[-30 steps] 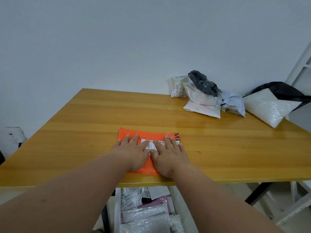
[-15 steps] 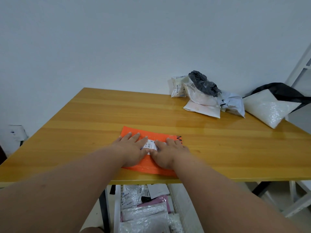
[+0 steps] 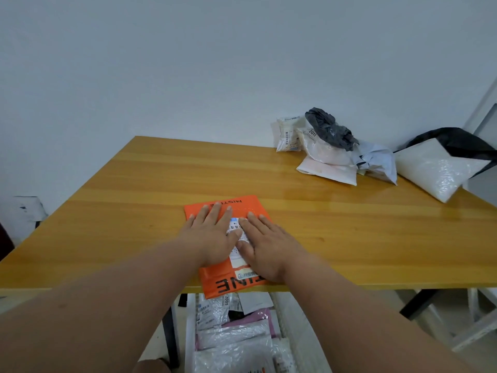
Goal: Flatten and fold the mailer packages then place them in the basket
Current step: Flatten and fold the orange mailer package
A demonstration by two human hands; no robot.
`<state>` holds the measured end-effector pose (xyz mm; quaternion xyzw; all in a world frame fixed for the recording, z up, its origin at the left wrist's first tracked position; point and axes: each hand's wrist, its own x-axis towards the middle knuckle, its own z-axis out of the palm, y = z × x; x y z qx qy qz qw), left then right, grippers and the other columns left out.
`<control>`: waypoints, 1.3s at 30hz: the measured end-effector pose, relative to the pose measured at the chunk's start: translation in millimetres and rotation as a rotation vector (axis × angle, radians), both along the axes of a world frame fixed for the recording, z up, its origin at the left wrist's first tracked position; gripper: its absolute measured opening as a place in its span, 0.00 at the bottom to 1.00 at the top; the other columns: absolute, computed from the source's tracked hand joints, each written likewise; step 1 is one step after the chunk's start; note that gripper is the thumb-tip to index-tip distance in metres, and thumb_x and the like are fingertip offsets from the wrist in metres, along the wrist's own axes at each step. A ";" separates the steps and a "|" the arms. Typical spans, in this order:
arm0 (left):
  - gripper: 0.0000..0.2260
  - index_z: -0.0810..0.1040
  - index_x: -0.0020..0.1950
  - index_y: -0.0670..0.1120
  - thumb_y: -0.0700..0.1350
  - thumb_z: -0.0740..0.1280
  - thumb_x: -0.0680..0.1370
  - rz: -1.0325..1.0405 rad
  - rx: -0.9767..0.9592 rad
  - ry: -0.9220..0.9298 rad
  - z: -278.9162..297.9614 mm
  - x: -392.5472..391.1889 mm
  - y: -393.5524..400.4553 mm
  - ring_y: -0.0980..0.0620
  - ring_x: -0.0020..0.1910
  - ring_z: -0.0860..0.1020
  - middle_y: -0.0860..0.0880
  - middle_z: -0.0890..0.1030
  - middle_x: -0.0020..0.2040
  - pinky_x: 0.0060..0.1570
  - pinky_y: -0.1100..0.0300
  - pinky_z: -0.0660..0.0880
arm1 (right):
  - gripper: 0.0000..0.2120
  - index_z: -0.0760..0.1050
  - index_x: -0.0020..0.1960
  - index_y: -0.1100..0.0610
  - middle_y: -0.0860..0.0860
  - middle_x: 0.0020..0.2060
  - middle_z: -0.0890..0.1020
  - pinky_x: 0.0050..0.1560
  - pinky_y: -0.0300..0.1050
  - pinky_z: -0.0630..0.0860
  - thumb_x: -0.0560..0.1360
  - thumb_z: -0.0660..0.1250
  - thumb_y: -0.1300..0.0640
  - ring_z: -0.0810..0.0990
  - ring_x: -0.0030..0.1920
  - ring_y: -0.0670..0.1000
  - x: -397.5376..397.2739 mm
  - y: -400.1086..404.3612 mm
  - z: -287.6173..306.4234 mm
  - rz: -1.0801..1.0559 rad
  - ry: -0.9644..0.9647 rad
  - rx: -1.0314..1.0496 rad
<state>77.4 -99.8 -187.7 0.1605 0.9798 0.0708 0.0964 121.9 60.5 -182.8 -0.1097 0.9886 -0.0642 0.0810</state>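
My left hand (image 3: 212, 235) and right hand (image 3: 269, 249) press, fingers flat, on the flat orange plastic mailer (image 3: 231, 284); crumpled white and grey mailers (image 3: 330, 154) lie well apart, perhaps five.

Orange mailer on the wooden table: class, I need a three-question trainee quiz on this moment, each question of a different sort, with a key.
1. True or false: both hands press flat on the orange mailer.
2. Multiple choice: the orange mailer's near edge is (A) well back from the table edge, (B) hanging over the near edge, (C) in the basket.
3. Fill in: the unfolded mailers are piled at the table's far ______ corner.

Key
1. True: left hand and right hand lie side by side, fingers straight.
2. B.
3. Right, where the mailer pile sits.
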 end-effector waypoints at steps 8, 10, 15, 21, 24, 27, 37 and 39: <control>0.29 0.37 0.80 0.53 0.62 0.43 0.82 -0.039 -0.052 0.024 1.8 1.0 -2.4 0.48 0.78 0.37 0.49 0.37 0.80 0.77 0.47 0.40 | 0.30 0.44 0.80 0.48 0.47 0.80 0.44 0.78 0.54 0.42 0.82 0.43 0.38 0.41 0.79 0.49 -2.0 -2.2 -0.8 -0.015 -0.001 0.008; 0.29 0.38 0.80 0.53 0.62 0.43 0.83 -0.043 -0.044 0.022 0.8 0.0 -3.0 0.48 0.79 0.37 0.50 0.37 0.80 0.77 0.47 0.40 | 0.29 0.48 0.80 0.47 0.47 0.80 0.47 0.77 0.57 0.43 0.82 0.45 0.38 0.44 0.79 0.49 -2.6 -3.0 3.3 -0.025 0.006 0.009; 0.26 0.48 0.80 0.55 0.59 0.47 0.83 -0.105 0.014 0.039 5.3 -9.0 -10.3 0.47 0.79 0.45 0.50 0.45 0.81 0.77 0.48 0.46 | 0.23 0.66 0.72 0.46 0.51 0.70 0.69 0.74 0.58 0.54 0.80 0.50 0.40 0.64 0.72 0.56 -9.4 -8.0 21.9 -0.051 0.070 0.053; 0.30 0.50 0.80 0.52 0.64 0.45 0.81 -0.040 0.026 0.130 0.0 -31.5 -23.7 0.44 0.78 0.48 0.48 0.49 0.81 0.76 0.47 0.49 | 0.22 0.63 0.74 0.50 0.53 0.71 0.65 0.71 0.53 0.60 0.82 0.49 0.44 0.63 0.71 0.56 -34.4 -16.8 15.1 -0.099 0.167 -0.045; 0.31 0.43 0.81 0.50 0.63 0.44 0.82 0.012 0.029 0.045 -4.6 -27.3 -21.9 0.48 0.79 0.41 0.50 0.42 0.81 0.77 0.50 0.42 | 0.29 0.48 0.80 0.49 0.52 0.80 0.49 0.78 0.55 0.48 0.82 0.43 0.39 0.47 0.79 0.54 -44.4 -18.5 2.6 -0.100 0.038 -0.055; 0.31 0.42 0.81 0.49 0.62 0.43 0.82 -0.009 -0.024 0.055 -2.3 -27.6 -20.3 0.47 0.79 0.42 0.49 0.43 0.81 0.77 0.50 0.40 | 0.29 0.45 0.80 0.47 0.50 0.80 0.46 0.78 0.54 0.44 0.82 0.41 0.38 0.43 0.79 0.52 -47.3 -17.4 -3.9 -0.099 0.008 -0.034; 0.30 0.41 0.80 0.51 0.63 0.40 0.81 -0.013 -0.141 0.099 0.8 -27.8 -18.3 0.50 0.79 0.46 0.51 0.45 0.81 0.75 0.47 0.48 | 0.29 0.48 0.80 0.48 0.49 0.80 0.51 0.77 0.59 0.45 0.82 0.42 0.40 0.47 0.79 0.51 -46.3 -21.0 -8.3 -0.123 0.094 -0.002; 0.30 0.41 0.80 0.51 0.63 0.39 0.81 -0.007 -0.144 0.109 -0.4 -27.1 -18.6 0.50 0.79 0.46 0.52 0.45 0.81 0.75 0.46 0.49 | 0.29 0.48 0.80 0.47 0.48 0.80 0.50 0.77 0.61 0.44 0.82 0.41 0.39 0.47 0.79 0.51 -45.2 -21.8 -8.7 -0.128 0.100 0.013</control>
